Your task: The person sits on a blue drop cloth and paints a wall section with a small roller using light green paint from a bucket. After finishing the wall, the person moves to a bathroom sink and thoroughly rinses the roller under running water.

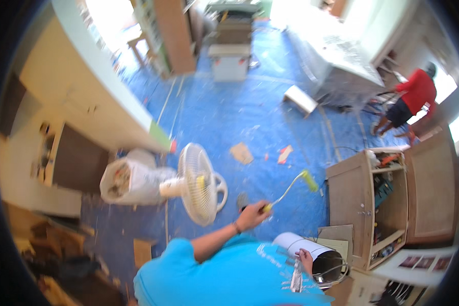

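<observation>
My left hand [254, 216] is closed round the yellow handle of a small paint roller [285, 195], reaching out in front of my chest. The roller's yellow-green sleeve [309, 181] points away to the right, above the blue floor sheeting. Low on the right, my right hand [305, 260] is at the side of a white bucket [295, 244], its fingers bent against the wall near the rim. The bucket is tipped, its dark open end with a wire handle facing right. What is inside it cannot be made out.
A white fan [196, 183] stands close on my left, beside a white sack of rubbish [127, 178]. Blue sheeting [214, 112] with cardboard scraps [241, 153] covers the floor. On the right is an open wooden cabinet [362, 204]; beyond it a person in red [418, 92] bends.
</observation>
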The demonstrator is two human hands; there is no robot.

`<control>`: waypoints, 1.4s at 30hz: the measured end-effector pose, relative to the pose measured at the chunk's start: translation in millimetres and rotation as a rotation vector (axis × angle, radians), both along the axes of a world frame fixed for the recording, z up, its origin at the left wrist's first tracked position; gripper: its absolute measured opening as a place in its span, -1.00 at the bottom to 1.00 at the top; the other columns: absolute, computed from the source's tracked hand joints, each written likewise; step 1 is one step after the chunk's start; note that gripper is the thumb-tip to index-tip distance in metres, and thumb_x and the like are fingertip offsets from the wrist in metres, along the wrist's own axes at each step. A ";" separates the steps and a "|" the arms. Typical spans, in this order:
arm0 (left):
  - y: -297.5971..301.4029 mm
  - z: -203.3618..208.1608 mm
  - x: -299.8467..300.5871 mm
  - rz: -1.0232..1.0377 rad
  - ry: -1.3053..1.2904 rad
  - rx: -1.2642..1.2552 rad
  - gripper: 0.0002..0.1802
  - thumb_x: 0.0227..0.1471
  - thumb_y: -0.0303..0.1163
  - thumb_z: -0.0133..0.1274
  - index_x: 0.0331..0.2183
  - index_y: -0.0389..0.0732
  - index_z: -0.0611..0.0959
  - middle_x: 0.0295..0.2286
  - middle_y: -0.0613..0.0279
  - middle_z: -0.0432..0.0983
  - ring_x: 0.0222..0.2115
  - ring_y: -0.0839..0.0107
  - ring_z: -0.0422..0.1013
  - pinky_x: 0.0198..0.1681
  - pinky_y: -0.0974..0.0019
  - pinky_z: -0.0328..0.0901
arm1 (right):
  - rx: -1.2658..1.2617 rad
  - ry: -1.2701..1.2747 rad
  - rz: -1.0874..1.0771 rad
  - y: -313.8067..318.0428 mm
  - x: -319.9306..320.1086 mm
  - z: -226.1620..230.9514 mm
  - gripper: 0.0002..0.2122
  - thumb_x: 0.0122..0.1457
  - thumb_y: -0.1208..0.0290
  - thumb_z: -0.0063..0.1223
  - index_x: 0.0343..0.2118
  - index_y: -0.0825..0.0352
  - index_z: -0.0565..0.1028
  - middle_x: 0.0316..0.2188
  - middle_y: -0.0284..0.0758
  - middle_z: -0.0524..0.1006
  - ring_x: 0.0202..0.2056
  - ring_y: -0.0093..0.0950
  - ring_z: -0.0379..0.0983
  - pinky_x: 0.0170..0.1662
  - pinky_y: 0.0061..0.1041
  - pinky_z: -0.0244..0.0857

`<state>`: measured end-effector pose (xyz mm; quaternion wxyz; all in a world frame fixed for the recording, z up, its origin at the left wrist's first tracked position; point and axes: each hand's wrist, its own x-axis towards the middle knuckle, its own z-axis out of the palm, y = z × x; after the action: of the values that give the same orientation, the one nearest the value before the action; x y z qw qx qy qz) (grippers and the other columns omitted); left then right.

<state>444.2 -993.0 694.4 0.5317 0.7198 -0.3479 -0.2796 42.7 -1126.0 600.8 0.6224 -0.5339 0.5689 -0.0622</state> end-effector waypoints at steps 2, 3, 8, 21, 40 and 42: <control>-34.8 17.5 45.8 0.030 0.049 0.004 -0.60 0.21 -0.17 0.28 -0.02 -0.17 0.65 -0.55 0.27 0.48 -0.56 0.55 0.34 -0.45 0.33 0.30 | -0.059 0.028 0.118 -34.7 34.3 -8.7 -0.75 0.39 0.34 0.06 0.01 0.36 0.53 -0.27 -0.23 0.65 -0.30 -0.35 0.62 -0.30 -0.41 0.47; -49.3 28.4 67.7 0.056 0.054 0.013 -0.61 0.23 -0.16 0.26 -0.01 -0.17 0.64 -0.55 0.25 0.48 -0.55 0.51 0.37 -0.44 0.31 0.32 | -0.017 0.063 0.131 -52.1 54.0 -12.7 -0.75 0.39 0.34 0.06 0.00 0.36 0.53 -0.27 -0.23 0.65 -0.30 -0.35 0.62 -0.30 -0.40 0.47; -93.7 82.7 174.1 0.246 0.097 -0.118 -0.60 0.25 -0.17 0.25 0.03 -0.16 0.63 -0.53 0.27 0.50 -0.53 0.52 0.38 -0.42 0.32 0.33 | 0.192 0.155 0.139 -147.7 182.6 -27.6 -0.76 0.38 0.32 0.05 -0.02 0.35 0.53 -0.30 -0.23 0.63 -0.32 -0.33 0.60 -0.30 -0.38 0.47; -125.7 80.8 436.2 0.794 -0.006 0.261 -0.61 0.22 -0.15 0.26 -0.03 -0.18 0.68 -0.51 0.16 0.57 -0.53 0.44 0.46 -0.40 0.32 0.37 | 0.311 0.396 0.265 -503.7 529.8 -156.0 -0.78 0.38 0.29 0.04 -0.09 0.34 0.54 -0.35 -0.25 0.60 -0.39 -0.28 0.56 -0.30 -0.32 0.46; -70.7 13.4 830.8 1.433 0.112 -0.003 -0.72 0.29 -0.25 0.20 -0.09 -0.24 0.67 -0.56 0.49 0.44 -0.61 0.70 0.28 -0.57 0.48 0.18 | -0.086 0.183 1.339 -394.7 1365.1 -48.5 -0.67 0.36 0.18 0.14 0.08 0.25 0.53 -0.24 -0.36 0.65 -0.36 -0.50 0.57 -0.38 -0.48 0.40; -41.4 35.6 909.3 1.449 0.014 -0.007 -0.70 0.30 -0.25 0.20 -0.07 -0.24 0.66 -0.56 0.49 0.42 -0.60 0.70 0.26 -0.57 0.49 0.18 | 0.110 0.348 1.317 -389.2 1363.8 -60.1 -0.62 0.36 0.19 0.16 0.15 0.26 0.49 -0.13 -0.30 0.65 -0.29 -0.43 0.61 -0.30 -0.38 0.46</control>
<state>1353.5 -1034.4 730.0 0.5880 0.7661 0.2190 0.1396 1406.6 -1515.2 540.7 0.4561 -0.7386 0.2195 0.4453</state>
